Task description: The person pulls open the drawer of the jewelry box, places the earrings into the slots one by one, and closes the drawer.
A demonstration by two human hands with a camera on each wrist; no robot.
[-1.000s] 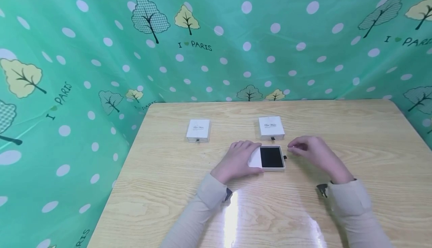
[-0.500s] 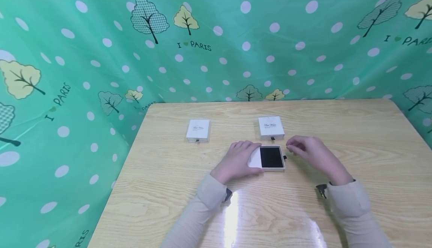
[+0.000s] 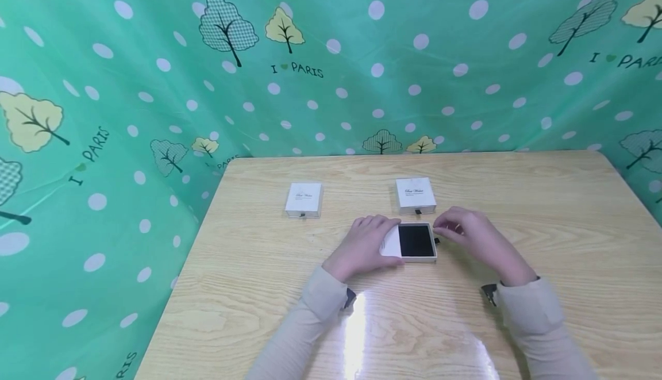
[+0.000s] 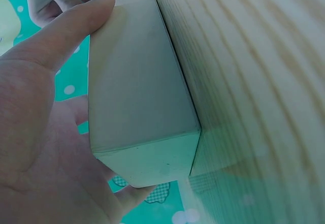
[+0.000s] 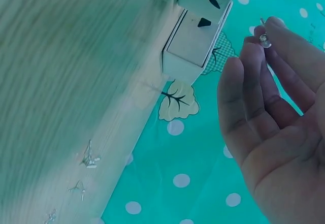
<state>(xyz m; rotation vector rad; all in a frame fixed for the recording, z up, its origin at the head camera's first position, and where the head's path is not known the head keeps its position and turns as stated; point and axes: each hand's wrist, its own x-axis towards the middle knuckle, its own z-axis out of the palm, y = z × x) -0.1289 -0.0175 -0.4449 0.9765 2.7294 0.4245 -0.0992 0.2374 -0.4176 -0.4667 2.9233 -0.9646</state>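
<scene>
- While the left hand grips the white sleeve of a small box, its thumb on one side and its fingers on the other, the right hand pinches a tiny shiny thing between its thumb and a finger
- It is too small to tell what the shiny thing is, but it sits right at the tips of that pinch, up off the wood
- Just to the right of the left hand's grip, the drawer sticks out of the sleeve, with a black pad inside
- My guess is that the step now is putting the shiny thing into the drawer, and it looks not yet done
- I think the next move calls for a little slide left and down over the black pad, then a soft let-go, with the left hand holding the box firm
- The drawer has thin raised edges, and its black tab is just under the right fingertips, so a low move could bump them
- A box with its drawer in stands just behind the drawer, so room is tight on that side
- Another white box is behind and left of the left grip, well away
- To the right of the right hand, the table gives wide room to move
</scene>
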